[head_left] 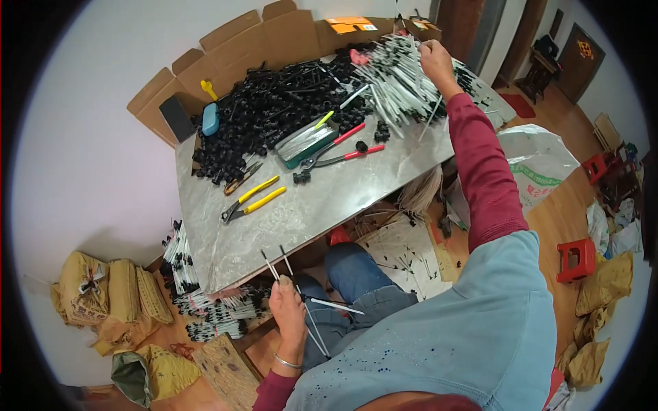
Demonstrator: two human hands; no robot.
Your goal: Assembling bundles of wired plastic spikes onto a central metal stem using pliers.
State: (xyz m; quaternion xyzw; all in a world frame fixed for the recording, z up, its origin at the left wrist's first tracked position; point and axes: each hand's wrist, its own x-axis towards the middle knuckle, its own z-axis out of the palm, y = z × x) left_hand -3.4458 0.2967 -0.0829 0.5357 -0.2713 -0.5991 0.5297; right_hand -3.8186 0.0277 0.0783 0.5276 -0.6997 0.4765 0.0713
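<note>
My left hand (286,308), low in front of my lap, is closed round a few thin white rods (314,327) with black tips. One more white piece (336,305) sticks out sideways beside its fingers. My right hand (436,63) is stretched to the far right of the table, over a heap of white rods with black ends (397,85). Its fingers are pinched on a thin rod (406,26) that points up and away; the grip itself is partly hidden. A large heap of small black plastic fittings (271,103) lies left of the white rods.
On the grey table (295,222) lie yellow-handled pincers (255,198), red-handled pliers (336,156) and a green box of thin rods (306,145). Cardboard (240,44) walls the back edge. Bundled rods (212,312) are stacked below at left. A red stool (576,262) stands at right.
</note>
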